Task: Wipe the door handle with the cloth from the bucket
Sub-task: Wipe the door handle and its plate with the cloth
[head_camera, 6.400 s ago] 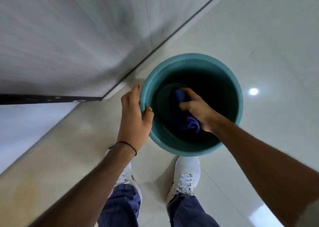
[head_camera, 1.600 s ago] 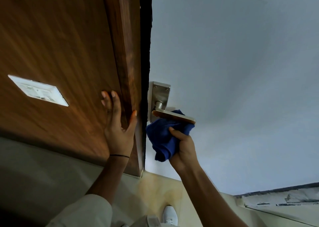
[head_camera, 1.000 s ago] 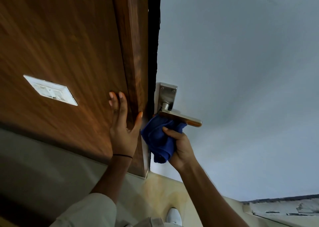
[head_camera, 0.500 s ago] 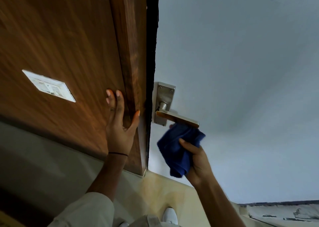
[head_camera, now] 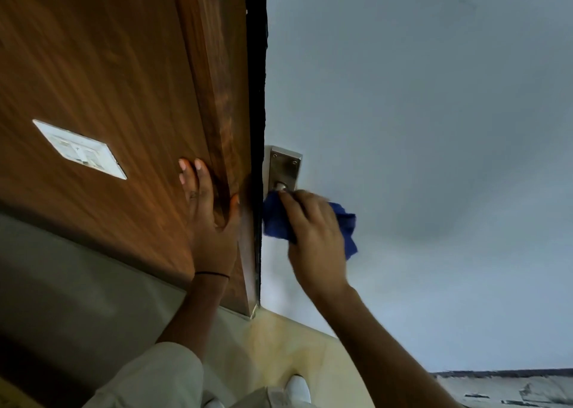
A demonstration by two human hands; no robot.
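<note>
Handle wipe in progress at the door edge.
Right hand point(head_camera: 313, 231) is clamping the cloth point(head_camera: 276, 218) over the handle point(head_camera: 283, 172) (lever hidden); left hand point(head_camera: 210, 218), fingers spread, is bracing the door point(head_camera: 124, 66).

The right hand point(head_camera: 313, 231) now lies over the door handle point(head_camera: 283, 172), the blue cloth point(head_camera: 276, 218) under its palm instead of hanging below the lever.
</note>
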